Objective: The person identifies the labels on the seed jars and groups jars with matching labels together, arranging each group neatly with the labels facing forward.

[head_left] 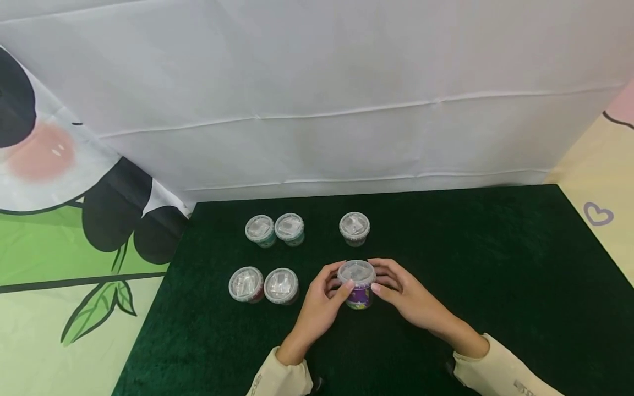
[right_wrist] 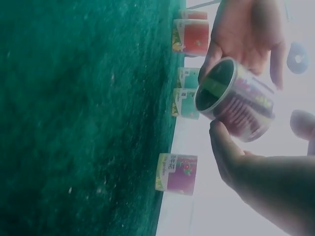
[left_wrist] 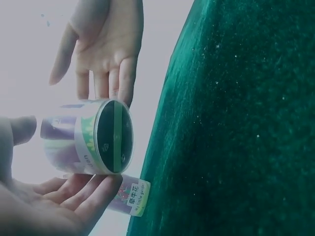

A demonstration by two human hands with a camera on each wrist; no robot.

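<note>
A purple lidded tub (head_left: 359, 294) with a clear plastic top is held between my two hands near the middle of the table. My left hand (head_left: 319, 305) has its thumb on the near left side of the tub and its fingers around the far side. From the right, my right hand (head_left: 413, 300) holds the opposite side, its thumb near the front edge. The left wrist view shows the tub's dark round base (left_wrist: 114, 137) tipped toward the camera, clear of the cloth. Fingertips of both hands touch its wall in the right wrist view.
Two teal tubs (head_left: 289, 228) stand side by side at the back left. Two red-labelled tubs (head_left: 246, 284) sit in front of them. Another purple tub (right_wrist: 178, 173) stands behind the held one. Dark green cloth (head_left: 495, 264) covers the table; a white sheet (head_left: 346, 148) hangs behind.
</note>
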